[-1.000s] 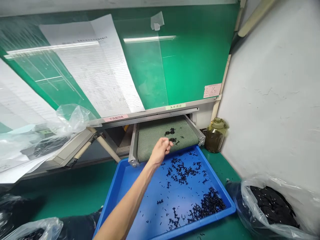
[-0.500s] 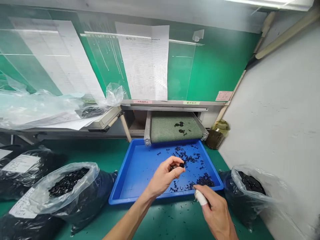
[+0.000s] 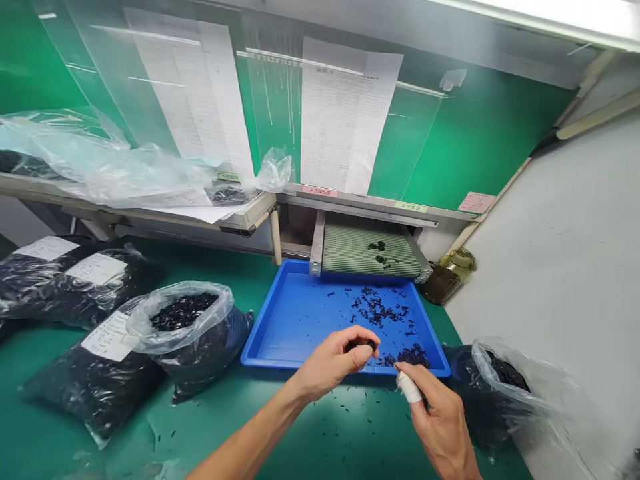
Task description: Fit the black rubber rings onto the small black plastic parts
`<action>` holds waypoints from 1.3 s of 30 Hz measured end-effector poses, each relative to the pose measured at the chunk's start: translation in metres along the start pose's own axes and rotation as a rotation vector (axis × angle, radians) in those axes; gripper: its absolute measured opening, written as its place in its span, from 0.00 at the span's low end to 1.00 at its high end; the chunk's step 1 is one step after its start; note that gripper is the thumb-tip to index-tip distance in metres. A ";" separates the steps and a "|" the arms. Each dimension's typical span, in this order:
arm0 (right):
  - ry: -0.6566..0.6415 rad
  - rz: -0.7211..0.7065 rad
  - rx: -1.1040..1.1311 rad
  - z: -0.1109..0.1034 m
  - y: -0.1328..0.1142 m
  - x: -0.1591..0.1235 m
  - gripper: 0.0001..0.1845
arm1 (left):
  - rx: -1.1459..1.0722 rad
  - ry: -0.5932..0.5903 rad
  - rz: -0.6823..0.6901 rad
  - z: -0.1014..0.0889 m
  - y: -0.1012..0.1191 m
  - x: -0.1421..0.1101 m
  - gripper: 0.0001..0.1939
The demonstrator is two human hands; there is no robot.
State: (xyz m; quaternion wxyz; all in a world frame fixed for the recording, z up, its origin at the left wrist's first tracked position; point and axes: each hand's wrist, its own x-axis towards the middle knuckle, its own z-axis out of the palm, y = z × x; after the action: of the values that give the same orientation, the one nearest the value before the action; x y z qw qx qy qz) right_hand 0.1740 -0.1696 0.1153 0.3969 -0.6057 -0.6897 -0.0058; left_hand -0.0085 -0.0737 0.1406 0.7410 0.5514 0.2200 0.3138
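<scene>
My left hand (image 3: 336,363) is closed around small black parts, over the front edge of the blue tray (image 3: 285,327). A dark round edge of the parts shows between thumb and curled fingers; their exact kind is unclear. Just right of it, my right hand (image 3: 441,417) has thumb and forefinger pressed together near the tray's front right corner. White tape (image 3: 410,388) wraps one of its digits. Whatever the right fingers hold, if anything, cannot be made out. Small black pieces (image 3: 377,307) lie scattered in the tray, with a denser pile (image 3: 414,357) beside the right hand.
A green mesh conveyor belt (image 3: 355,250) carrying a few black parts ends above the tray. Open bags of black parts stand left (image 3: 185,353) and right (image 3: 470,387); closed labelled bags (image 3: 105,287) lie farther left. A brownish jar (image 3: 447,277) stands by the wall.
The view has swung left, showing more bags. My left hand has come back toward the tray's front edge, nearer my right hand, and still holds the black parts.
</scene>
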 end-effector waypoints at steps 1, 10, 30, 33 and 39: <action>0.004 -0.012 0.002 0.000 -0.001 0.000 0.14 | -0.011 -0.007 -0.010 0.000 0.000 -0.002 0.10; -0.052 -0.019 0.018 0.002 -0.009 0.007 0.13 | -0.099 -0.029 -0.038 -0.007 -0.009 -0.009 0.14; -0.120 -0.038 0.029 0.008 -0.009 0.009 0.13 | 0.008 -0.005 -0.027 -0.015 -0.011 -0.014 0.12; -0.131 -0.059 0.016 0.008 -0.010 0.010 0.12 | 0.011 -0.020 -0.046 -0.015 -0.010 -0.015 0.12; -0.144 -0.211 -0.090 0.008 -0.017 0.017 0.14 | 0.097 0.011 -0.117 -0.018 -0.011 -0.015 0.13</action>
State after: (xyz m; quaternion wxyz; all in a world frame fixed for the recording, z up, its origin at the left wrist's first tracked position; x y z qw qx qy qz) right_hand 0.1566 -0.1564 0.1269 0.3160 -0.5457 -0.7753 -0.0348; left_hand -0.0287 -0.0749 0.1243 0.7292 0.5711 0.2708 0.2621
